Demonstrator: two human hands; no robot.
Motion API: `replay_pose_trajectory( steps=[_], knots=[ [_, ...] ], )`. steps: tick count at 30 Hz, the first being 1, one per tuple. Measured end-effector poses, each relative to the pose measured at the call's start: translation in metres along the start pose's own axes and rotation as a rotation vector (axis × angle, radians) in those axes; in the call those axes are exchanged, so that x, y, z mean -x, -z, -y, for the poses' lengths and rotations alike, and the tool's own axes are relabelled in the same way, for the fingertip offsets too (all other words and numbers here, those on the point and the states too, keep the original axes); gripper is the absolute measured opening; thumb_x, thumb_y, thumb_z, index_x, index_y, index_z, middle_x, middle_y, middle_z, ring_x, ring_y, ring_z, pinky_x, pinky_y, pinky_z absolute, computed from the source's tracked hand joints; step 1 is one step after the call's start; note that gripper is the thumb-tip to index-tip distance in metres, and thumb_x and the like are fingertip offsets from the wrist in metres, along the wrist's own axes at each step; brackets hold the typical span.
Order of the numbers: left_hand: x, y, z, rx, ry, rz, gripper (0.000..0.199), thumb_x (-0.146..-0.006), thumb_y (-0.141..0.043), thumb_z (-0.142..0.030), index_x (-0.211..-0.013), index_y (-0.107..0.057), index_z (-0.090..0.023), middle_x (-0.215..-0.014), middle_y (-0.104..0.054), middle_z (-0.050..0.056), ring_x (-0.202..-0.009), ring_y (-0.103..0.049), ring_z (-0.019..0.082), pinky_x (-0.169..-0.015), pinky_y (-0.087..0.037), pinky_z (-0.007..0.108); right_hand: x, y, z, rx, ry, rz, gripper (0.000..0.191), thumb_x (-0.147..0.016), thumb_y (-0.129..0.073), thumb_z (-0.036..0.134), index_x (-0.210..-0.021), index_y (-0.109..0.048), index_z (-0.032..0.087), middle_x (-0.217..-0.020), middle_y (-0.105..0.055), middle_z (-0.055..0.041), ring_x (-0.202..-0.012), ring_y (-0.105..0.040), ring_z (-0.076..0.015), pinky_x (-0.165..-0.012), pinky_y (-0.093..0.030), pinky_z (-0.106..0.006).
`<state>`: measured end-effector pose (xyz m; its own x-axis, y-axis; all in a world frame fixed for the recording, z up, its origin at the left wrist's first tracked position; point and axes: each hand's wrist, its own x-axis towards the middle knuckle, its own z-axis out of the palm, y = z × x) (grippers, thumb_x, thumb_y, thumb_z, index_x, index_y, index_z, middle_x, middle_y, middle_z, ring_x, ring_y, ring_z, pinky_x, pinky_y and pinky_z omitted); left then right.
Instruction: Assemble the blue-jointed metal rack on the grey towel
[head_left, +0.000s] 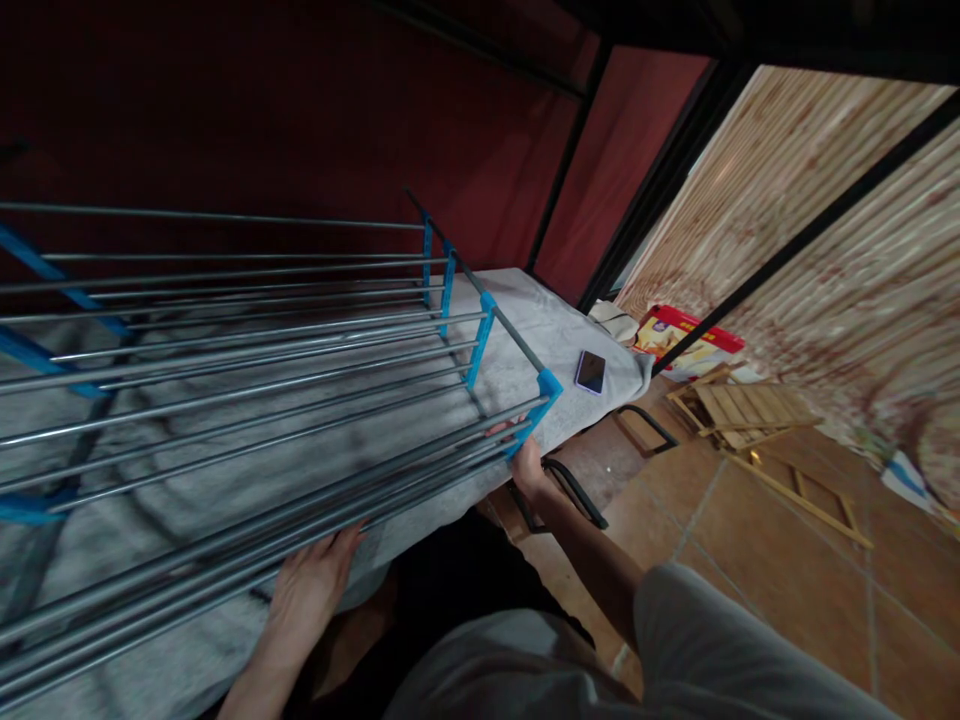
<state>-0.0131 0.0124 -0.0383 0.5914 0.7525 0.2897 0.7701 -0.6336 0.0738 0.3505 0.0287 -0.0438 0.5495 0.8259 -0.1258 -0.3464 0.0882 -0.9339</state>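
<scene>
A shoe rack [300, 400] of grey metal tubes and blue plastic joints lies on its side on a surface covered with a pale grey cloth [442, 425]. Along its near edge, my left hand [319, 575] holds the lowest tubes, the fingertips partly hidden behind them. My right hand [527, 462] is closed around the near right corner, beside the blue joint [534, 415]; some of its fingers show between the tubes. Blurred blue joints [34, 508] form the rack's far left end.
A phone [590, 371] lies on the cloth to the right of the rack. Behind stands a dark red wall [300, 120], with black metal posts [570, 160] at the right. On the tiled floor [675, 540] are a folded wooden stool [750, 415] and a red and yellow box [686, 340].
</scene>
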Motion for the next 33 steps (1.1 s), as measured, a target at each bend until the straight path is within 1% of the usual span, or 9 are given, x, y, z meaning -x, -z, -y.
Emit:
replay_pose_trajectory(
  steps=[2, 5, 7, 14, 19, 21, 24, 29, 33],
  knots=[
    [0.001, 0.000, 0.000, -0.004, -0.010, -0.017, 0.045, -0.102, -0.032, -0.033, -0.116, -0.072, -0.019, -0.087, -0.077, 0.009, -0.073, -0.072, 0.026, -0.068, -0.054, 0.037, 0.001, 0.001, 0.002, 0.004, -0.024, 0.018, 0.048, -0.083, -0.052, 0.066, -0.065, -0.067, 0.024, -0.068, -0.070, -0.0041, -0.067, -0.063, -0.0205, -0.074, -0.055, -0.037],
    [0.001, -0.003, 0.002, 0.022, -0.024, -0.033, 0.046, -0.102, -0.031, -0.034, -0.115, -0.073, -0.017, -0.088, -0.077, 0.010, -0.075, -0.073, 0.026, -0.067, -0.055, 0.037, 0.003, 0.001, 0.003, 0.012, -0.052, 0.038, 0.048, -0.084, -0.050, 0.063, -0.066, -0.070, 0.023, -0.072, -0.071, -0.0046, -0.071, -0.064, -0.0212, -0.076, -0.053, -0.037],
    [0.002, -0.005, 0.004, 0.035, -0.006, -0.029, 0.047, -0.101, -0.032, -0.035, -0.114, -0.073, -0.017, -0.089, -0.077, 0.010, -0.074, -0.073, 0.027, -0.067, -0.055, 0.038, 0.004, 0.001, 0.002, 0.016, -0.065, 0.044, 0.047, -0.085, -0.049, 0.062, -0.068, -0.071, 0.024, -0.072, -0.071, -0.0041, -0.072, -0.064, -0.0208, -0.075, -0.052, -0.036],
    [0.008, -0.010, 0.013, 0.079, 0.057, 0.031, 0.048, -0.100, -0.032, -0.037, -0.115, -0.074, -0.019, -0.093, -0.078, 0.010, -0.080, -0.073, 0.026, -0.073, -0.056, 0.036, 0.008, 0.000, -0.003, -0.004, -0.085, 0.027, 0.039, -0.082, -0.050, 0.057, -0.067, -0.066, 0.024, -0.068, -0.069, -0.0018, -0.067, -0.059, -0.0185, -0.068, -0.049, -0.032],
    [0.008, -0.012, 0.018, 0.053, 0.063, 0.091, 0.049, -0.099, -0.032, -0.036, -0.107, -0.076, -0.018, -0.089, -0.078, 0.010, -0.071, -0.073, 0.027, -0.063, -0.056, 0.035, 0.006, 0.000, -0.006, -0.022, -0.089, -0.004, 0.037, -0.081, -0.051, 0.057, -0.065, -0.061, 0.025, -0.061, -0.064, 0.0003, -0.059, -0.055, -0.0174, -0.064, -0.048, -0.032],
    [0.009, -0.010, 0.017, 0.072, 0.035, 0.092, 0.048, -0.100, -0.031, -0.036, -0.113, -0.074, -0.019, -0.094, -0.078, 0.009, -0.075, -0.074, 0.026, -0.066, -0.056, 0.035, 0.006, 0.000, -0.006, -0.023, -0.095, -0.005, 0.038, -0.082, -0.050, 0.058, -0.065, -0.061, 0.025, -0.061, -0.064, -0.0001, -0.059, -0.055, -0.0177, -0.065, -0.048, -0.033],
    [0.009, -0.007, 0.013, 0.108, 0.014, 0.069, 0.047, -0.100, -0.032, -0.037, -0.121, -0.071, -0.021, -0.104, -0.077, 0.008, -0.085, -0.074, 0.025, -0.075, -0.057, 0.035, 0.006, 0.000, -0.006, -0.023, -0.105, -0.002, 0.039, -0.083, -0.049, 0.057, -0.065, -0.062, 0.025, -0.063, -0.065, -0.0014, -0.062, -0.058, -0.0188, -0.066, -0.049, -0.034],
    [0.008, -0.005, 0.012, 0.111, 0.052, 0.070, 0.047, -0.100, -0.033, -0.038, -0.117, -0.073, -0.020, -0.098, -0.077, 0.010, -0.085, -0.073, 0.026, -0.075, -0.056, 0.035, 0.006, 0.000, -0.006, -0.026, -0.114, -0.004, 0.036, -0.082, -0.050, 0.053, -0.066, -0.064, 0.024, -0.066, -0.067, -0.0024, -0.064, -0.059, -0.0193, -0.070, -0.049, -0.035],
    [0.008, -0.004, 0.014, 0.105, 0.057, 0.098, 0.047, -0.100, -0.033, -0.037, -0.118, -0.073, -0.020, -0.096, -0.078, 0.009, -0.084, -0.074, 0.026, -0.073, -0.055, 0.034, 0.008, 0.000, -0.007, -0.020, -0.116, -0.018, 0.036, -0.082, -0.052, 0.053, -0.068, -0.065, 0.023, -0.066, -0.067, -0.0030, -0.064, -0.059, -0.0195, -0.069, -0.049, -0.035]
  ],
)
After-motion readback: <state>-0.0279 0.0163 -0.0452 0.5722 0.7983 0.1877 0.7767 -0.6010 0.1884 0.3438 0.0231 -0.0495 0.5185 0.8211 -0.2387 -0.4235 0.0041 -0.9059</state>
